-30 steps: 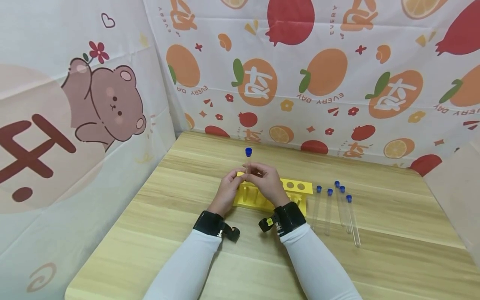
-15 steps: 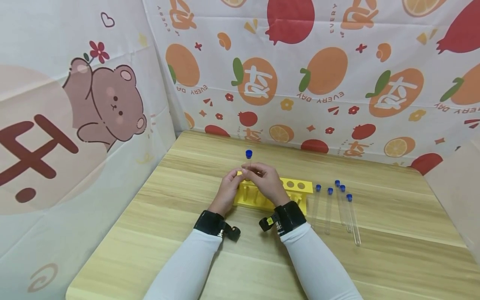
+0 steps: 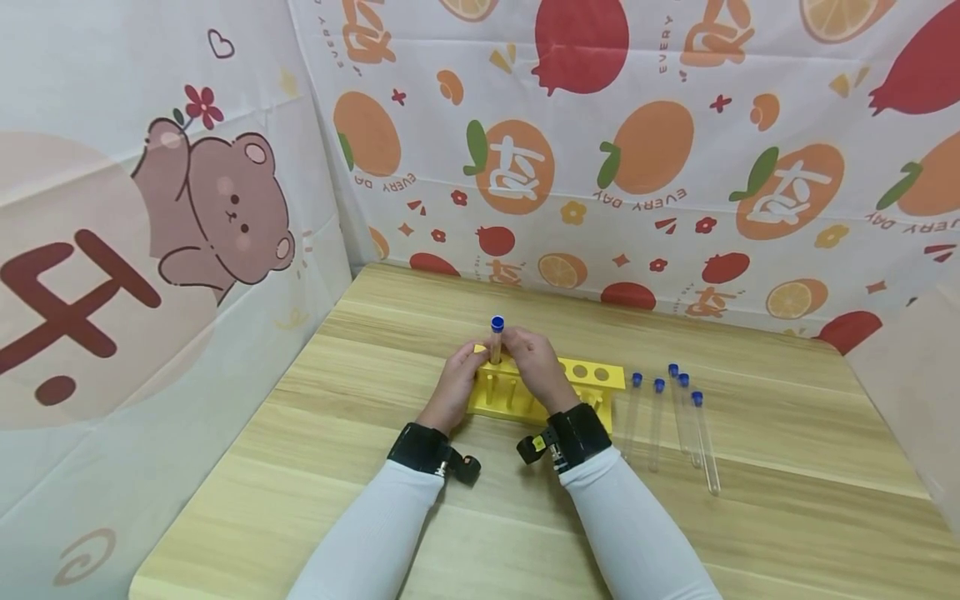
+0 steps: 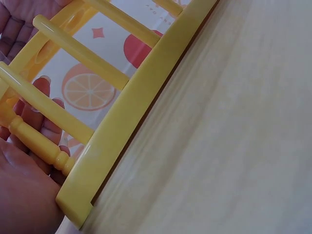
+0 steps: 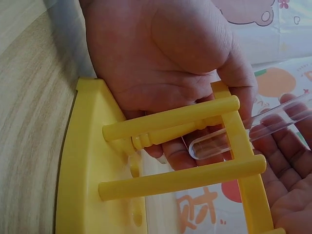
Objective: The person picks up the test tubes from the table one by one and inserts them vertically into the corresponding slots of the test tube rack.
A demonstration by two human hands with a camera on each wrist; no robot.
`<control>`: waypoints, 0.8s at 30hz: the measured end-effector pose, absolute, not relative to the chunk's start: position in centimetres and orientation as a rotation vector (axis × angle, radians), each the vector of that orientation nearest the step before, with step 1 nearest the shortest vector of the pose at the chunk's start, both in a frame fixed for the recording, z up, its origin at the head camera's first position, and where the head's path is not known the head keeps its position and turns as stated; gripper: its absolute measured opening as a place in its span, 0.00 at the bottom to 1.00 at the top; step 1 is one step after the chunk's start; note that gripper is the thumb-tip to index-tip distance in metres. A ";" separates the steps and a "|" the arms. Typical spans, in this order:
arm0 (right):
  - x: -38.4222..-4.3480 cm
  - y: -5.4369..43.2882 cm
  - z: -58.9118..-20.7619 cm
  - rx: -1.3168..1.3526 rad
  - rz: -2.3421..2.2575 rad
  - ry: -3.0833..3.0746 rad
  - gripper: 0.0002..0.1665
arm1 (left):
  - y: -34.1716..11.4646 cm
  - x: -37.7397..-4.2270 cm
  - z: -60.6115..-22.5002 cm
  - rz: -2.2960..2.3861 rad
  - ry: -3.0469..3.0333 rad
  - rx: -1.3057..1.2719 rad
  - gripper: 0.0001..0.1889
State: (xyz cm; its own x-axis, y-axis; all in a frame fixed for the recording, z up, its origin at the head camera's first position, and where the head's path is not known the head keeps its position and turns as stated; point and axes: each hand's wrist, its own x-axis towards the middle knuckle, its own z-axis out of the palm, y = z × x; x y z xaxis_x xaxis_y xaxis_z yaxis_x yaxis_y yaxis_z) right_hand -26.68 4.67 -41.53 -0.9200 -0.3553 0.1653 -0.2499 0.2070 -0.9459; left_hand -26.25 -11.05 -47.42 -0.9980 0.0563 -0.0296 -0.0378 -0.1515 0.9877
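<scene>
In the head view my left hand (image 3: pixel 452 385) grips the left end of a yellow test tube rack (image 3: pixel 611 377). In the right wrist view its fingers wrap behind the rack's end post. A clear test tube (image 3: pixel 496 346) with a blue cap (image 3: pixel 497 323) stands upright through a hole near that end. Its rounded bottom (image 5: pixel 202 147) shows below the rack's top plate, above the base. My right hand (image 3: pixel 538 367) is just right of the tube, fingers loosely bent, fingertips right beside the glass. In the left wrist view the rack's pegs (image 4: pixel 80 53) rise from its base.
Several blue-capped test tubes (image 3: pixel 706 442) lie on the wooden table (image 3: pixel 480 533) to the right of the rack. A fruit-print cloth (image 3: pixel 570 167) hangs behind the table, and a bear-print cloth (image 3: pixel 225 208) hangs at the left.
The capped tube has moved down into the rack's hole. My right fingers have shifted from in front of the tube to its right side. The left hand stays on the rack.
</scene>
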 end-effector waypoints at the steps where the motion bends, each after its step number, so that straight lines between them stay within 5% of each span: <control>1: -26.7 4.7 -41.5 -0.589 -1.826 2.366 0.38 | -11.1 -26.3 -47.5 2.340 2.005 0.022 0.15; 14: -26.9 4.9 -41.4 -0.799 -1.898 2.222 0.51 | -11.0 -26.5 -48.0 2.354 2.011 0.007 0.15; 24: -26.6 4.7 -41.1 -0.701 -1.856 2.280 0.41 | -11.3 -26.5 -47.5 2.308 1.998 -0.014 0.16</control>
State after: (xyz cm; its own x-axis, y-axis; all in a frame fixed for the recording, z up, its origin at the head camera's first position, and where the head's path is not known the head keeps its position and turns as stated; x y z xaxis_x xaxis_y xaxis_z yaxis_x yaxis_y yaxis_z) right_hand -26.62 4.73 -41.14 -0.8858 -0.4214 0.1945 -0.2759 0.1412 -0.9507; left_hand -26.49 -11.30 -47.49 -0.9960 0.0612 -0.0651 -0.0732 -0.1411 0.9873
